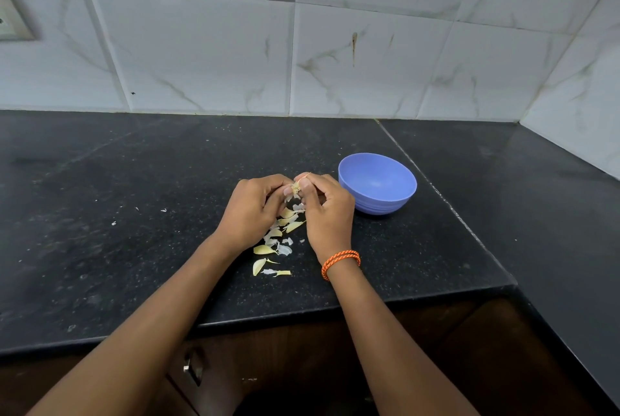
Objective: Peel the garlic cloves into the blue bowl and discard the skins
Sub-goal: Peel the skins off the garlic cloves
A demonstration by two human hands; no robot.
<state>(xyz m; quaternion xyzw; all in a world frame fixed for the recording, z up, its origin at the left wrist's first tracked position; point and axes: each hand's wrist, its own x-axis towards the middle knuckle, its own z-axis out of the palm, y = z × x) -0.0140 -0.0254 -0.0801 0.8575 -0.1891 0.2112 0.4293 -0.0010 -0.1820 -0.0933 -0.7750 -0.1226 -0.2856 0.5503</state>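
Nearest the viewer, two forearms are reaching over the edge of the dark counter (100, 248), the right one wearing an orange band (340, 263). Between the wrists, a scatter of pale skins (273, 241) and yellowish pieces is lying on the counter; whether any of these are whole cloves cannot be told. Just beyond, the left hand (251, 211) and the right hand (327, 214) are meeting above this scatter, the fingers of both curling in and pinching a small piece of garlic (296, 189) between the tips, apparently pulling its skin away. To the right of the hands and close by, the bowl (377, 184) is standing upright on the counter; as far as its visible inside shows, it is holding no cloves. The task therefore appears to be at an early or middle stage: skins are coming off, but cloves are not yet showing in the bowl and the skins are still awaiting disposal. Behind, a tiled wall (369, 56) is closing the scene.
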